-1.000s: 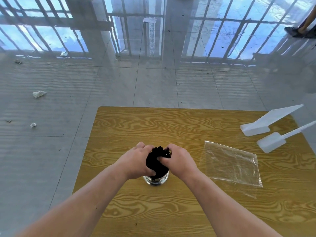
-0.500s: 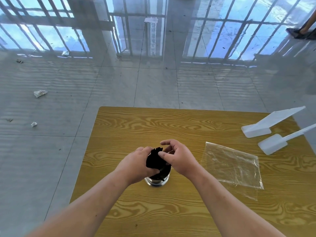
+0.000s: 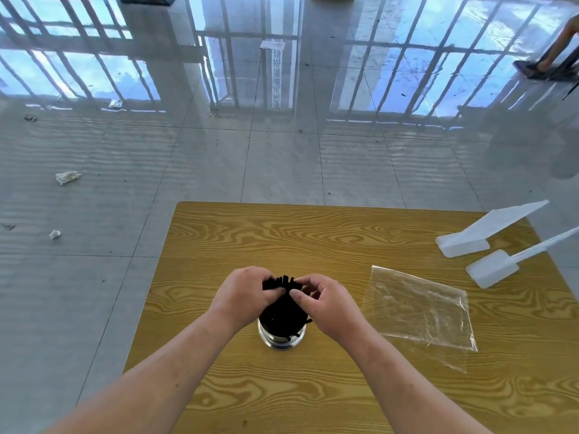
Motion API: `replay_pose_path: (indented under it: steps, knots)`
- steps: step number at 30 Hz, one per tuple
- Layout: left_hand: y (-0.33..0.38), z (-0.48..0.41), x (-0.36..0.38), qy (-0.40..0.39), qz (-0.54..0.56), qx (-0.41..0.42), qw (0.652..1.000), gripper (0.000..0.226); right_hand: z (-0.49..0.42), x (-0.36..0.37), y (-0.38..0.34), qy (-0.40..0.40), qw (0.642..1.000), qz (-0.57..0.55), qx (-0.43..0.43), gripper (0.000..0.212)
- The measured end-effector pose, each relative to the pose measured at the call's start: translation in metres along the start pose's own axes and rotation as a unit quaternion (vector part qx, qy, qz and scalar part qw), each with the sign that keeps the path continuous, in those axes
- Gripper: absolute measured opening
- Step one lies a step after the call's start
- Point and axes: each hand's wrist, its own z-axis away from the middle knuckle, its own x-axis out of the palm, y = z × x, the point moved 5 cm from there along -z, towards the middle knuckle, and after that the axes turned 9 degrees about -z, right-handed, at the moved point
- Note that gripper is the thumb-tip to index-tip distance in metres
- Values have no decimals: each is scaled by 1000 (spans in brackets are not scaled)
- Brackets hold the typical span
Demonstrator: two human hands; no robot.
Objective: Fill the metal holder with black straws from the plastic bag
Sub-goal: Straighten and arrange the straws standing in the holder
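A shiny metal holder (image 3: 281, 338) stands upright on the wooden table (image 3: 313, 239), near its middle. A bundle of black straws (image 3: 283, 308) sticks up out of it. My left hand (image 3: 244, 296) grips the bundle from the left, fingers curled round the straw tops. My right hand (image 3: 326, 303) is at the right side of the bundle, thumb and curled fingers pinching the straws near their tops. The clear plastic bag (image 3: 419, 305) lies flat and looks empty on the table to the right of the holder.
Two white plastic pieces (image 3: 460, 244) (image 3: 490, 270) lie at the table's far right edge. Beyond the table is a glossy tiled floor with paper scraps (image 3: 67, 177) at the left. A person's foot (image 3: 545, 65) shows at the top right.
My right hand, which had lifted and opened half a second ago, has come back down onto the straw tops. The left hand has kept its hold on the bundle.
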Motion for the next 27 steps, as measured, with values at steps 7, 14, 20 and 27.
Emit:
replay_pose_path:
  steps: [7,14,20,27]
  knots:
    - [12,-1,-27,43,12,14,999,20,-1,-3,-6,7,1000,24,-5,24]
    - [39,-7,-82,55,2,71,996,21,1,-7,-25,-4,1000,12,-18,36]
    - [63,-8,-127,80,-7,94,992,19,10,-2,-53,-23,998,11,-63,68]
    - [86,-8,-168,120,96,115,981,37,11,5,-84,-48,996,-37,-60,30]
